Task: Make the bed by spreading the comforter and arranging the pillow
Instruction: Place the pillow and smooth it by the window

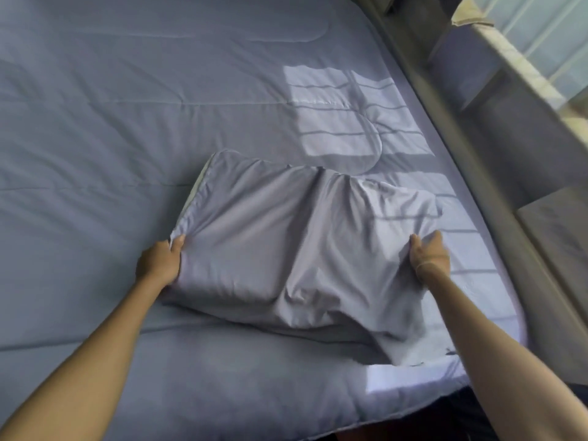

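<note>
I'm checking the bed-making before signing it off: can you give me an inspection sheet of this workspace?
Surface: comforter spread flat over the bed, faint creases, sunlight patches at right.
Job's things: pillow lies on the comforter near the right edge, its case wrinkled.
Clutter: nothing seen.
Hands: left hand grips the pillow's left end; right hand grips its right end.
Cables: nothing seen.
Surroundings: bed frame along the right side, window beyond it.

Single head-worn wide-angle view, looking forward and down, close over the bed
</note>
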`<control>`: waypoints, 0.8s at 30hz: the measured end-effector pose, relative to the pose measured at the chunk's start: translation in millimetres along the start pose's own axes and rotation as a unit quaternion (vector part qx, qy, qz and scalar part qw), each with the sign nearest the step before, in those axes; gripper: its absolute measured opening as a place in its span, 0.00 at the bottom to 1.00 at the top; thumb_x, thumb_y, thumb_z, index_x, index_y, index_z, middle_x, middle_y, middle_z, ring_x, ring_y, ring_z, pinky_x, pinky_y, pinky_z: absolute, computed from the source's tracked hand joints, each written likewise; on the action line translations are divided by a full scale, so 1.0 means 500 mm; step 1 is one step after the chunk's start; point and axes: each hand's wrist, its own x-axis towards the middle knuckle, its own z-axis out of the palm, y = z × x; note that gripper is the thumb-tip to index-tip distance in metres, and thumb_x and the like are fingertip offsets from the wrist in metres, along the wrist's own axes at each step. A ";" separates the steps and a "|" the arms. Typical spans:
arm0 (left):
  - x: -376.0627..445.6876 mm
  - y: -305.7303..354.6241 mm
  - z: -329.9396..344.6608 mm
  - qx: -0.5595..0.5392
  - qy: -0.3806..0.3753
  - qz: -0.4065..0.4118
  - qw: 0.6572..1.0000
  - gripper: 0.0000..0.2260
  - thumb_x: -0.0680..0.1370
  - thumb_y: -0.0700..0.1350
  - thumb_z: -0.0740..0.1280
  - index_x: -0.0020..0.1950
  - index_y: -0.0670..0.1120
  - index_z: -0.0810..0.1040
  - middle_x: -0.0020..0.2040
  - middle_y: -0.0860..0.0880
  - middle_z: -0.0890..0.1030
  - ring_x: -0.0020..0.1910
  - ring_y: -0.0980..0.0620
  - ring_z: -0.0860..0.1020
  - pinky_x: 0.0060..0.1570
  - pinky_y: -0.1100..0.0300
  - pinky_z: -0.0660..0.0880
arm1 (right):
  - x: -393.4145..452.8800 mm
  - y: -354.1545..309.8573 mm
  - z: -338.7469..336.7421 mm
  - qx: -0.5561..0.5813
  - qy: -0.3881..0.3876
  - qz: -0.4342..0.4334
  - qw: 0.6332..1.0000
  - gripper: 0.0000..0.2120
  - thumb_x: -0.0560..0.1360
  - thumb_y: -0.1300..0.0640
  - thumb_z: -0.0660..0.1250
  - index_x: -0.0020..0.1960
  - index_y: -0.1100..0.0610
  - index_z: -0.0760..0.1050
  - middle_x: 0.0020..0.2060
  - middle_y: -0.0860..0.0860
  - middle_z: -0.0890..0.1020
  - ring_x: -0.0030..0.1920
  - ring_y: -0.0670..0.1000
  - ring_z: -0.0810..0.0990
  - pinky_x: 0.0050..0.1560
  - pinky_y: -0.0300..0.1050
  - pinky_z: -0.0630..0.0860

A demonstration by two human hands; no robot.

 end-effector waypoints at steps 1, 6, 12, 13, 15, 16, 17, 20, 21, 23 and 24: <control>-0.028 -0.010 0.012 0.000 -0.023 -0.006 1.000 0.28 0.82 0.55 0.51 0.60 0.31 0.75 0.59 0.28 0.75 0.60 0.31 0.74 0.58 0.47 0.70 | 0.021 -0.014 -0.018 -0.014 0.004 -0.015 1.000 0.26 0.78 0.44 0.58 0.69 0.58 0.61 0.63 0.68 0.71 0.64 0.68 0.71 0.63 0.60 0.68; -0.117 -0.017 0.044 -0.025 -0.052 -0.039 0.998 0.23 0.82 0.50 0.52 0.62 0.32 0.73 0.62 0.30 0.74 0.62 0.33 0.72 0.59 0.49 0.69 | -0.028 -0.139 0.001 -0.035 0.045 -0.211 0.976 0.28 0.76 0.44 0.58 0.70 0.59 0.65 0.65 0.63 0.72 0.64 0.64 0.72 0.62 0.56 0.67; -0.125 0.040 0.070 -0.048 0.113 -0.010 0.992 0.19 0.80 0.55 0.56 0.55 0.39 0.71 0.57 0.32 0.75 0.54 0.32 0.75 0.49 0.44 0.72 | -0.225 -0.119 0.126 -0.242 -0.125 -0.452 0.849 0.34 0.73 0.30 0.37 0.76 0.40 0.48 0.78 0.48 0.50 0.77 0.52 0.47 0.73 0.63 0.41; -0.122 0.036 0.072 -0.023 0.121 -0.001 0.992 0.18 0.81 0.53 0.54 0.54 0.39 0.71 0.55 0.31 0.76 0.52 0.31 0.76 0.48 0.44 0.72 | -0.197 -0.101 0.103 -0.242 -0.111 -0.424 0.866 0.33 0.74 0.31 0.38 0.76 0.40 0.47 0.78 0.48 0.50 0.77 0.51 0.46 0.73 0.64 0.41; -0.116 0.021 0.065 0.013 0.132 0.000 0.991 0.16 0.82 0.50 0.52 0.52 0.38 0.71 0.52 0.29 0.77 0.49 0.30 0.76 0.47 0.43 0.73 | -0.104 -0.042 0.045 -0.265 -0.065 -0.324 0.906 0.31 0.76 0.33 0.41 0.76 0.41 0.46 0.78 0.47 0.49 0.77 0.50 0.45 0.72 0.65 0.41; -0.114 0.014 0.060 0.024 0.139 0.001 0.990 0.16 0.82 0.50 0.51 0.52 0.38 0.71 0.51 0.29 0.77 0.48 0.29 0.77 0.47 0.42 0.73 | -0.053 -0.006 0.008 -0.277 -0.053 -0.262 0.923 0.30 0.77 0.34 0.42 0.76 0.41 0.45 0.78 0.47 0.47 0.77 0.51 0.44 0.72 0.66 0.41; -0.114 0.010 0.056 0.029 0.143 0.003 0.989 0.17 0.82 0.50 0.50 0.52 0.38 0.71 0.50 0.28 0.77 0.48 0.29 0.77 0.46 0.42 0.73 | -0.009 0.031 -0.035 -0.280 -0.050 -0.201 0.937 0.30 0.77 0.34 0.43 0.76 0.41 0.45 0.78 0.47 0.47 0.77 0.52 0.44 0.72 0.67 0.41; -0.110 0.019 0.048 -0.001 0.144 -0.011 0.990 0.14 0.81 0.46 0.52 0.51 0.38 0.71 0.50 0.28 0.77 0.49 0.28 0.76 0.47 0.42 0.72 | 0.054 0.115 -0.129 -0.258 -0.029 -0.072 0.963 0.33 0.76 0.32 0.44 0.77 0.46 0.50 0.78 0.52 0.51 0.77 0.57 0.49 0.72 0.67 0.45; -0.101 0.027 0.045 -0.026 0.147 -0.018 0.989 0.12 0.80 0.44 0.54 0.51 0.38 0.72 0.51 0.28 0.77 0.49 0.29 0.76 0.48 0.43 0.72 | 0.055 0.125 -0.138 -0.250 -0.019 -0.059 0.966 0.34 0.76 0.33 0.45 0.77 0.50 0.51 0.77 0.54 0.52 0.76 0.58 0.51 0.72 0.67 0.48; -0.066 0.058 0.044 -0.078 0.155 -0.018 0.985 0.11 0.79 0.46 0.57 0.52 0.40 0.73 0.53 0.31 0.77 0.51 0.31 0.75 0.49 0.44 0.72 | 0.046 0.127 -0.130 -0.227 -0.002 -0.092 0.970 0.32 0.78 0.36 0.47 0.76 0.53 0.54 0.76 0.55 0.55 0.75 0.58 0.54 0.71 0.66 0.51; -0.042 0.077 0.044 -0.095 0.159 -0.013 0.983 0.14 0.79 0.49 0.58 0.52 0.39 0.74 0.54 0.32 0.77 0.52 0.31 0.75 0.49 0.45 0.72 | 0.036 0.124 -0.119 -0.203 0.000 -0.117 0.972 0.30 0.79 0.39 0.47 0.76 0.53 0.55 0.76 0.56 0.57 0.75 0.58 0.56 0.71 0.66 0.52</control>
